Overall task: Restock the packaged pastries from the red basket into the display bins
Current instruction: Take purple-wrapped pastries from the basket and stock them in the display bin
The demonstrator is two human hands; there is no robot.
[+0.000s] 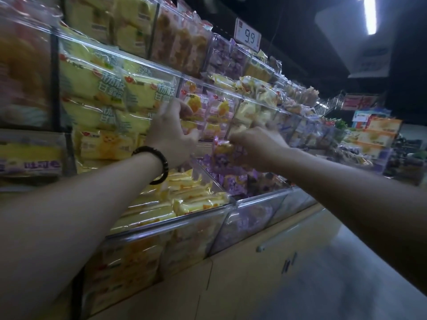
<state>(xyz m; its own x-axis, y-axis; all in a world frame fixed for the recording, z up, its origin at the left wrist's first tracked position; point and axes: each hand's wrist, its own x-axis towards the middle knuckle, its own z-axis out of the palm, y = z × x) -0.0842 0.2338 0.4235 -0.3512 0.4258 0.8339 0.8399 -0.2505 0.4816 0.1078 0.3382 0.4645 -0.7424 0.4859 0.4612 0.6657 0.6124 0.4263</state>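
1. Head view, and both bare arms were up at the shelving. The left hand point(172, 132), a dark bracelet point(154, 164) on its wrist, was raised to the middle display bin point(209, 85).
2. Its fingers point(176, 107) lay against a pink packet point(193, 106) at the bin's left end, with the thumb held apart below. Through the blur I could not tell whether they gripped it or only touched it.
3. The right hand point(258, 148) was just beside the left, fingers point(238, 137) curled and pinching a purple packet point(225, 148) with a round pastry showing through the wrapper.
4. That packet hung in the air in front of the middle display bin, above the lower bin point(258, 203), where more purple packets lay.
5. Left of those, behind a clear divider, yellow packets point(184, 202) were stacked.
6. Higher up, a price tag point(248, 36) read 9.9, and below the bins sat pale cabinet doors point(231, 285).
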